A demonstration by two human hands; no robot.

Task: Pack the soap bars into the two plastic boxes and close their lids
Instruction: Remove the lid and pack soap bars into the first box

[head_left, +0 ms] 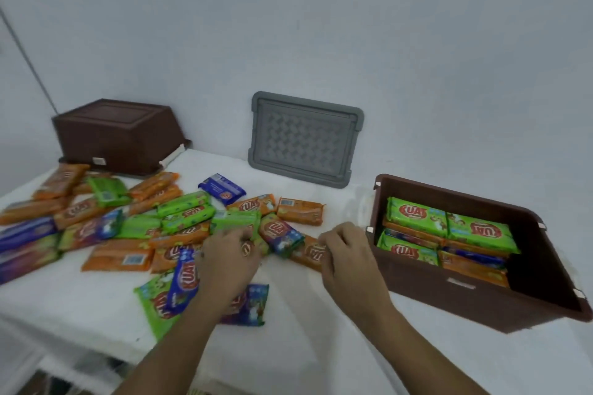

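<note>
Soap bars (179,224) lie under both hands' grip.

A plain pale blue-grey wall (321,26) is filling the upper half of the frame, smooth and evenly lit by soft, diffuse light that is casting hardly any shadow. At the far left a thin dark line (29,64) is slanting down the wall. A table under a white cloth (305,314) is spreading across the lower half of the frame, its near edge running along the lower left. Below that edge, in the bottom left corner, a dim, blurred patch of floor (38,378) is showing.
</note>
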